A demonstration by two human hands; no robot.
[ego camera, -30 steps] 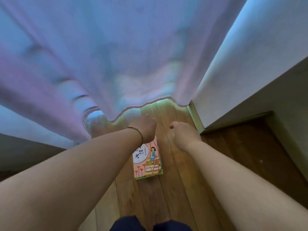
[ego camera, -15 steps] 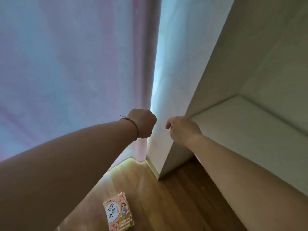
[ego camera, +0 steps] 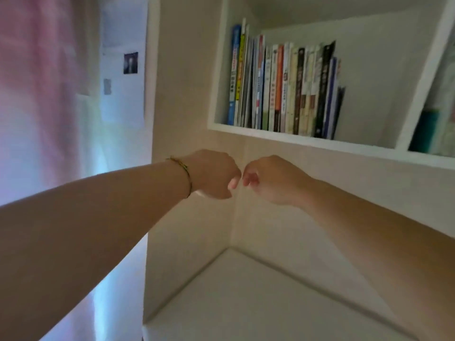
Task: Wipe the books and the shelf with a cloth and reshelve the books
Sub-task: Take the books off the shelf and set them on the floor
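Both bare forearms reach forward, raised. The left hand (ego camera: 211, 174) and the right hand (ego camera: 273, 180) are curled into loose fists, holding nothing, knuckles nearly touching. A thin bracelet (ego camera: 183, 171) circles the left wrist.

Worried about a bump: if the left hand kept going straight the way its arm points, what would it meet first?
Probably the right hand: the left hand sits nearly knuckle to knuckle with it. Depth is unclear; passing it, the cabinet back wall comes next.

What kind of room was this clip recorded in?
Probably a bedroom or study at home: a white built-in bookshelf with a row of books, a pink curtain at a window, and small pictures stuck on the wall.
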